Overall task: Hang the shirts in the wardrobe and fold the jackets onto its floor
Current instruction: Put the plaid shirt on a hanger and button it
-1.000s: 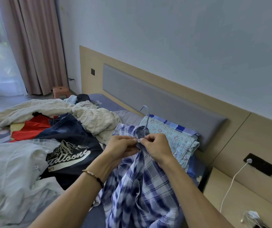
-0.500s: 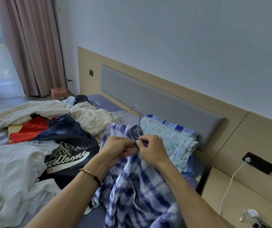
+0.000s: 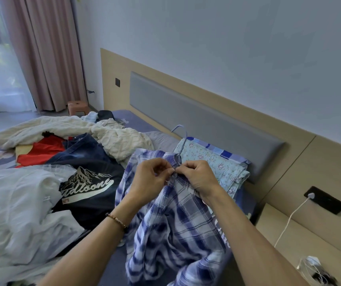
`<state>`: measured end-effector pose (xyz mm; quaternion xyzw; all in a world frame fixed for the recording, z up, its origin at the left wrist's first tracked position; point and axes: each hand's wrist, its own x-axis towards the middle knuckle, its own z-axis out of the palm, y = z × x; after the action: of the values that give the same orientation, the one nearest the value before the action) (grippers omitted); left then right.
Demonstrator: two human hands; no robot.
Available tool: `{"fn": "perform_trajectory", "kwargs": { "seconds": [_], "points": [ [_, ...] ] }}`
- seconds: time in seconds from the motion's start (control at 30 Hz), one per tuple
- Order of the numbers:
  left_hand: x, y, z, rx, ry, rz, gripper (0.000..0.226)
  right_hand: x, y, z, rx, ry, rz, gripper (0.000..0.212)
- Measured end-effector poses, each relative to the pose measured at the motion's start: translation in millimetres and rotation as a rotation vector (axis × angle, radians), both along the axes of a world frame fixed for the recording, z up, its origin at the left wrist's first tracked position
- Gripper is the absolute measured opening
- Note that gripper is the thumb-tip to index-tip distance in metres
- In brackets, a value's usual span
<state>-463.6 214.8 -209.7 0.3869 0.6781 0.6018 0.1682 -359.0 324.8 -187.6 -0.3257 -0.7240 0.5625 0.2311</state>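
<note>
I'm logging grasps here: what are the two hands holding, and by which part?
Both the left hand and right hand pinch the blue-and-white plaid shirt at its front edges just below the collar.

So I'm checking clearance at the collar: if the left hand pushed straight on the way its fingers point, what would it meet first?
Most likely the right hand: the left hand points across the plaid shirt collar, fingertips almost touching it.

Plaid shirt on a hanger, held at the collar over the bed

The blue-and-white plaid shirt (image 3: 177, 223) drapes crumpled down toward the near edge of the bed, its collar at the far end around a pale blue hanger (image 3: 181, 139) whose hook sticks up; left hand (image 3: 151, 180) and right hand (image 3: 198, 178) pinch the placket just below the collar
</note>
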Motion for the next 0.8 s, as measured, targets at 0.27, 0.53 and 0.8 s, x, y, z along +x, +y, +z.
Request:
{"fn": "perform_trajectory", "kwargs": {
  "seconds": [0.27, 0.53, 0.8],
  "points": [
    [43.4, -12.9, -4.7, -0.004, -0.082, 0.004, 0.015, 49.9, 11.3, 9.3, 0.270, -0.185, 0.336, 0.011],
    [72.0, -34.4, 21.9, -0.434, 0.559, 0.242, 0.048, 130.5, 0.3, 40.9, 0.351, -0.128, 0.487, 0.030],
    [129.9, -50.8, 54.4, -0.263, 0.340, -0.026, 0.029, 199.9, 26.1, 54.1, 0.558, -0.046, 0.118, 0.008]
  ]
}}
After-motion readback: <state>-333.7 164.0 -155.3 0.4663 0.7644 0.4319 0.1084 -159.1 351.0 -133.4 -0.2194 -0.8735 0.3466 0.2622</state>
